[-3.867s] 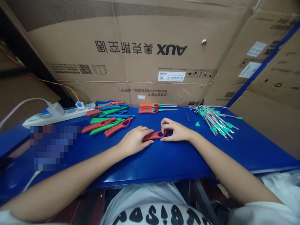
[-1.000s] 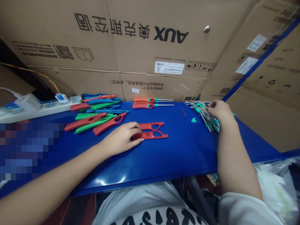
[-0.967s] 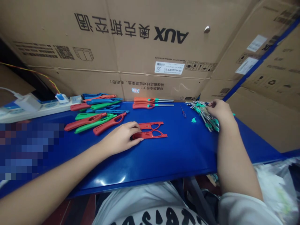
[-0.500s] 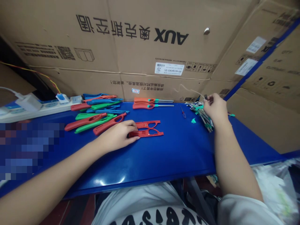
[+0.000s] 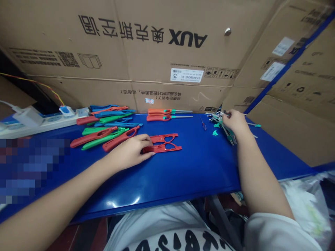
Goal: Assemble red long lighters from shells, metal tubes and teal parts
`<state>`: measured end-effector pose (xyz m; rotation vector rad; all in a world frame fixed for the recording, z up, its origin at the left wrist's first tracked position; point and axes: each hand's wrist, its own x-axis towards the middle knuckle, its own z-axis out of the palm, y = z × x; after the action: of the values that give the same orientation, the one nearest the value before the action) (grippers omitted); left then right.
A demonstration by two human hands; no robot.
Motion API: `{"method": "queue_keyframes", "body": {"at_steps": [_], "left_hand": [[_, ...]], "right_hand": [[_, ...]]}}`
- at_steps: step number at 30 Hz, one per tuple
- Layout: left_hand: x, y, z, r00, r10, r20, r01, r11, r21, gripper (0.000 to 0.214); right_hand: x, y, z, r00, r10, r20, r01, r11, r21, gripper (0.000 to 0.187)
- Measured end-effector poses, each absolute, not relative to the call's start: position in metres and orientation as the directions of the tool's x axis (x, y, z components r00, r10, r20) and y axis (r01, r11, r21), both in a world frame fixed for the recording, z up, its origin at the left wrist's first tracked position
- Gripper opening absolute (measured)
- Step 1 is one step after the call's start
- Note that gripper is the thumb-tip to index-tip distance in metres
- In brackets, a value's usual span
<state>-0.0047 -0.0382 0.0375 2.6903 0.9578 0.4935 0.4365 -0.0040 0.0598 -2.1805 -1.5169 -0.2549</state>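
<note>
Lowered slightly, the right hand (image 5: 235, 122) partly hides metal rods (image 5: 230, 136).

The hands (image 5: 134, 150) partly hide the red shell halves (image 5: 158, 149) and the rod pile (image 5: 229, 134).

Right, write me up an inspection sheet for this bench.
Surface: blue tabletop, glossy, glare near the front edge; patch at left pixelated, unreadable.
Work pieces: two red shell halves, insides up; tube pile with green parts; mixed-colour handles; two lighters with metal tubes.
Clutter: small screwdriver and green piece, loose beside the pile.
Hands: left hand holds the shell halves' near ends; right hand is at the pile, dark part by its fingertips, grip unclear.
Cables: red-yellow wire and white cable at the power strip.
Surroundings: cardboard behind and right.
</note>
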Motion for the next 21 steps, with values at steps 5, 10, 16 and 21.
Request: {"method": "queue_keyframes", "body": {"at_steps": [5, 10, 16, 21], "left_hand": [[-0.005, -0.038, 0.037, 0.730, 0.646, 0.224, 0.570, -0.756, 0.323, 0.031], [-0.004, -0.037, 0.037, 0.737, 0.640, 0.216, 0.571, -0.761, 0.306, 0.031], [-0.005, -0.039, 0.038, 0.734, 0.648, 0.205, 0.578, -0.754, 0.312, 0.029], [-0.003, -0.038, 0.036, 0.726, 0.637, 0.259, 0.560, -0.767, 0.315, 0.027]], "right_hand": [[0.427, -0.005, 0.067, 0.422, 0.824, 0.378, 0.895, -0.310, -0.321, 0.023], [0.418, -0.008, 0.075, 0.437, 0.815, 0.380, 0.859, -0.253, -0.446, 0.031], [0.412, -0.010, 0.080, 0.482, 0.779, 0.402, 0.734, -0.109, -0.670, 0.034], [0.391, -0.018, 0.086, 0.311, 0.922, 0.231, 0.429, 0.081, -0.900, 0.038]]}}
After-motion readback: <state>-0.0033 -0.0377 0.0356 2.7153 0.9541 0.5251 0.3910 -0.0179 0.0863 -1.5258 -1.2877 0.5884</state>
